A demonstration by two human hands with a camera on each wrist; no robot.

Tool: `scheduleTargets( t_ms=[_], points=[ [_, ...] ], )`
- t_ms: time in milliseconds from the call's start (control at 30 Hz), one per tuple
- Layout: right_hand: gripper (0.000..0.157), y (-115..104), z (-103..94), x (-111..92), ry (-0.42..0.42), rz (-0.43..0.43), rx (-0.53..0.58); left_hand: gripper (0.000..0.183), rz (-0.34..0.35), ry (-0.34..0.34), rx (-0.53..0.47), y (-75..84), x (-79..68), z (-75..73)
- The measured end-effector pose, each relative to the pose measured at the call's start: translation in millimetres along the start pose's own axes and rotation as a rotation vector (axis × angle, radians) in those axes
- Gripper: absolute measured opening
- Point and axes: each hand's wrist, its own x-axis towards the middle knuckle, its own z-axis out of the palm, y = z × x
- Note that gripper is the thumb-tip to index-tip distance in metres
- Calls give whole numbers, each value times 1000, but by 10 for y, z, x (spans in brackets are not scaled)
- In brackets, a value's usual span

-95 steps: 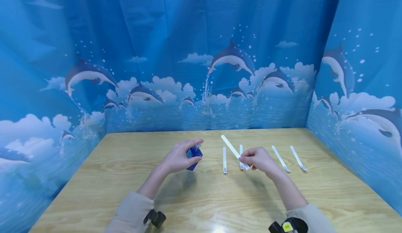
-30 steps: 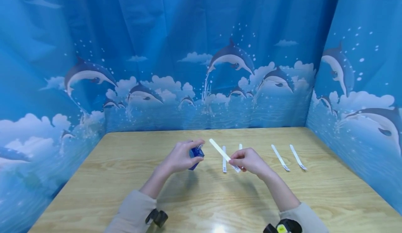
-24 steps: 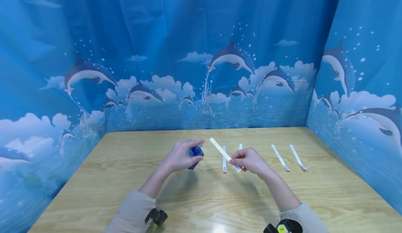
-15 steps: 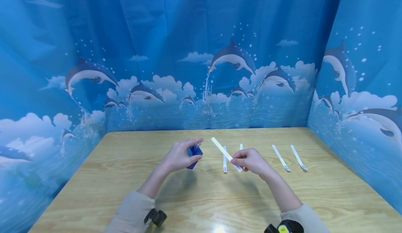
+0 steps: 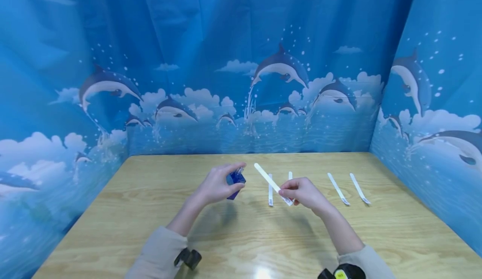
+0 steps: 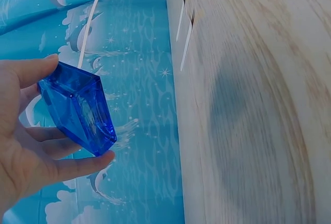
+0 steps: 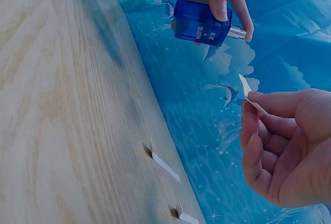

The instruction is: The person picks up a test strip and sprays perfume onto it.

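My left hand (image 5: 217,184) grips a blue glass perfume bottle (image 5: 236,183) above the table, its index fingertip on the silver spray nozzle (image 7: 237,32). White lettering shows on the bottle in the right wrist view. Between thumb and fingers, my right hand (image 5: 306,193) pinches a white paper test strip (image 5: 266,177) near its labelled end. The strip slants up and left, its far tip a short gap to the right of the nozzle. In the left wrist view the same strip (image 6: 89,27) rises behind the bottle.
On the wooden table (image 5: 158,212) lie more white strips: one (image 5: 270,196) under the held strip, one (image 5: 290,175) partly hidden by the right hand, and two (image 5: 338,189) farther right. A dolphin-print curtain (image 5: 211,82) hangs along the back and sides.
Since the oldest frame, my right hand has carried the strip left, nearer the bottle. Over the last second both hands shift only slightly, the strip drifting a little to the right.
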Motion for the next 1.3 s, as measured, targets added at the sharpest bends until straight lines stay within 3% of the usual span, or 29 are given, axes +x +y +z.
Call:
scheduleTargets(
  t_ms=[533, 1300],
  points=[
    [20, 15, 6, 15, -5, 21, -21, 54, -9, -18, 45, 59, 91, -17],
    [13, -3, 25, -8, -3, 9, -27, 54, 8, 2, 52, 64, 68, 6]
  ],
)
